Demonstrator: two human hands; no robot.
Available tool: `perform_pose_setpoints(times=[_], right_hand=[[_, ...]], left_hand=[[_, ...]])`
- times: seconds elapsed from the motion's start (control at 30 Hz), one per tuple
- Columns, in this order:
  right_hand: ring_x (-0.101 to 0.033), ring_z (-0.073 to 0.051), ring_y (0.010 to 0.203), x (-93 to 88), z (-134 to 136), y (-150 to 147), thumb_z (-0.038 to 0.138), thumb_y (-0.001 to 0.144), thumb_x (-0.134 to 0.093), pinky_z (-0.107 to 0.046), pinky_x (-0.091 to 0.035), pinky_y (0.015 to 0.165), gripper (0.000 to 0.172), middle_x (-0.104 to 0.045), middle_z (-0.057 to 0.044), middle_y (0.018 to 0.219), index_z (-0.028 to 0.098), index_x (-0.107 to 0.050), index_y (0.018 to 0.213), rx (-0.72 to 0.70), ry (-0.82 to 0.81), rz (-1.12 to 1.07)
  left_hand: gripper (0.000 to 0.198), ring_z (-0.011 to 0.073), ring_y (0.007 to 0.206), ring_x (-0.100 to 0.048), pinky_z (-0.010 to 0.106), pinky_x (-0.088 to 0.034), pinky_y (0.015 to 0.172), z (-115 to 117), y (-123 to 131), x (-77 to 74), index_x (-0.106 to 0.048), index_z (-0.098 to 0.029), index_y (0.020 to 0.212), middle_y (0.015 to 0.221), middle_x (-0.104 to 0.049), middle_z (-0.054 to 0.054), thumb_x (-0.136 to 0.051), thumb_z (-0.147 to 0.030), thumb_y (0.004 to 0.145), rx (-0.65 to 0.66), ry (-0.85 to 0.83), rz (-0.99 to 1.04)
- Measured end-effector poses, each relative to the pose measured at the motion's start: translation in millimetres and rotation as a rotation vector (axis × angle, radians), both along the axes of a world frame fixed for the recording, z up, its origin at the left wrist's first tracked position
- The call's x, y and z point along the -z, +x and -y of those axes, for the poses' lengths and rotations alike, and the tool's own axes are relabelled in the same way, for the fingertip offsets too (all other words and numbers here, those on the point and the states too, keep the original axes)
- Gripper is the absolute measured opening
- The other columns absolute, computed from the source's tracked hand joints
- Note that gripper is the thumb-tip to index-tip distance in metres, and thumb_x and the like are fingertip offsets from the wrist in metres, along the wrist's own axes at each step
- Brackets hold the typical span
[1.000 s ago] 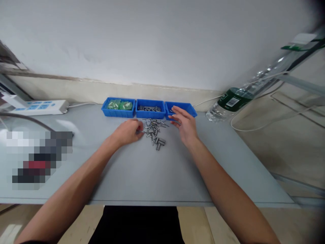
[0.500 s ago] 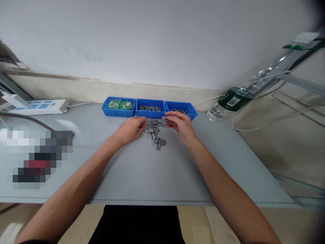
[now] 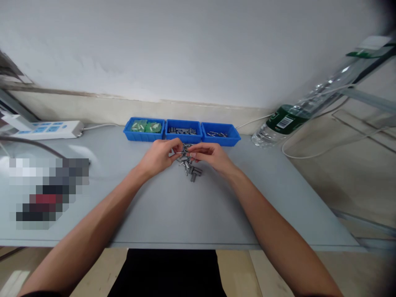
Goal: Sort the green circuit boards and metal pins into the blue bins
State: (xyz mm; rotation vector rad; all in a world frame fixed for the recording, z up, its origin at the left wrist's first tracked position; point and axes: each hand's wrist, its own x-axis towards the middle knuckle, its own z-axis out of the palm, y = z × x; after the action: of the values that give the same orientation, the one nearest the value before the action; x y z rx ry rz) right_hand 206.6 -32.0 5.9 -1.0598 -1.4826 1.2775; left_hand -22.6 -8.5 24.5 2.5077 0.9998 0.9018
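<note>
Above a pile of small metal parts (image 3: 186,165) on the table, my two hands are close together. My left hand (image 3: 161,156) is closed in a pinch, with a thin metal pin (image 3: 179,153) sticking out between thumb and fingers. From the right, my right hand (image 3: 213,158) reaches in with thumb and fingers pressed together; what its fingertips hold, if anything, I cannot make out. The pile mixes thin shiny pins with thicker grey metal cylinders (image 3: 195,171) at its near end. Both hands partly cover the pile.
Behind the pile stand three blue bins: the left bin (image 3: 142,137) holds green-and-white pieces, the middle bin (image 3: 183,138) grey cylinders, the right bin (image 3: 223,142) thin pins. A power strip (image 3: 49,130) lies at far left, a large plastic bottle (image 3: 284,120) at right. A pixelated dark object (image 3: 51,189) lies left.
My right hand has moved left and slightly down from the right bin's front to the pile, its fingers closing. My left hand has shifted slightly right, and a pin now shows in its pinch.
</note>
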Motion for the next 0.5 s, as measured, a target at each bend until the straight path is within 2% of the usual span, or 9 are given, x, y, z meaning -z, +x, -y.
perform_pose_setpoints(times=[0.2,0.37,0.5], right_hand=[[-0.071,-0.019,0.080,-1.3,-0.1,-2.2,0.038,0.073,-0.087,-0.034,-0.056,0.076,0.025,-0.079,-0.005,0.089,0.024,-0.083,0.093,0.019,-0.020,-0.042],[-0.070,-0.018,0.078,-0.7,-5.9,3.2,0.037,0.070,-0.086,-0.033,-0.056,0.074,0.024,-0.079,-0.006,0.087,0.023,-0.082,0.089,0.250,-0.023,-0.073],[-0.072,-0.020,0.089,0.7,-12.0,12.0,0.032,0.067,-0.084,-0.035,-0.058,0.078,0.038,-0.078,-0.007,0.114,0.024,-0.080,0.104,0.468,0.022,-0.136]], left_hand=[[0.008,0.0133,0.074,-0.065,0.022,-0.048,0.068,0.9,2.2,1.1,-0.064,-0.020,0.092,0.082,-0.071,-0.001,-0.071,-0.019,0.088,0.014,-0.011,0.044],[0.013,0.0173,0.076,-0.065,0.028,-0.050,0.070,-1.9,0.5,4.8,-0.065,-0.020,0.098,0.085,-0.071,0.002,-0.068,-0.030,0.091,-0.023,-0.045,-0.062],[0.017,0.0224,0.086,-0.067,0.033,-0.052,0.077,-1.6,-0.5,8.3,-0.068,-0.019,0.098,0.095,-0.071,0.007,-0.069,-0.035,0.091,0.051,-0.079,-0.212]])
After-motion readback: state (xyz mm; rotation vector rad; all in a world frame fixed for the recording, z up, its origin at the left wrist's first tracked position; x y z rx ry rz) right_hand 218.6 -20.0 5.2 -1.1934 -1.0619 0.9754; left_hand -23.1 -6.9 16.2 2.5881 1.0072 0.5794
